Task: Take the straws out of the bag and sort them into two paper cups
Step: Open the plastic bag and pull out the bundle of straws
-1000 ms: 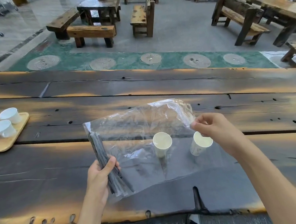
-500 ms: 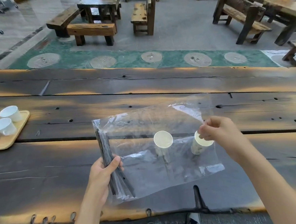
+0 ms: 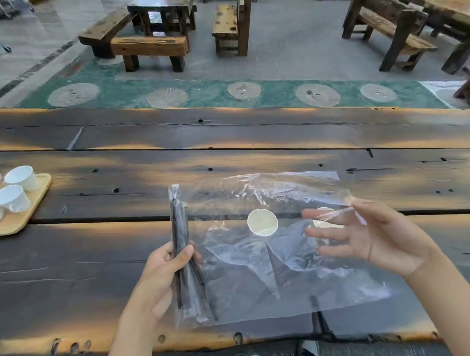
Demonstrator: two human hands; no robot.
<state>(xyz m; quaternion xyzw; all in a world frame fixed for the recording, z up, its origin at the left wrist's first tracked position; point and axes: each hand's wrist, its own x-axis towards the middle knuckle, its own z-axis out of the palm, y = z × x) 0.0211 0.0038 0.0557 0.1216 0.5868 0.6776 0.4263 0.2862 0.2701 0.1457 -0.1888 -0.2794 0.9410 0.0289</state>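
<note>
A clear plastic bag (image 3: 263,276) hangs flat above the dark wooden table (image 3: 68,273). A bundle of dark straws (image 3: 179,223) stands at its left end, still inside the plastic. My left hand (image 3: 165,271) grips the bundle through the bag. My right hand (image 3: 371,240) is at the bag's right edge, fingers spread, with a strip of plastic lying across the index finger and thumb. One paper cup (image 3: 262,222) stands upright under the bag. A second paper cup (image 3: 326,223) is mostly hidden behind my right fingers.
A light wooden tray (image 3: 17,221) with white ceramic cups (image 3: 22,178) sits at the table's left edge. The table's near edge runs just below my wrists. Wooden benches (image 3: 149,47) and tables stand on the floor beyond the far edge.
My right hand has let go of its pinch on the bag's edge and spread its fingers. The bag has flattened out and the straw bundle has turned more upright in my left hand.
</note>
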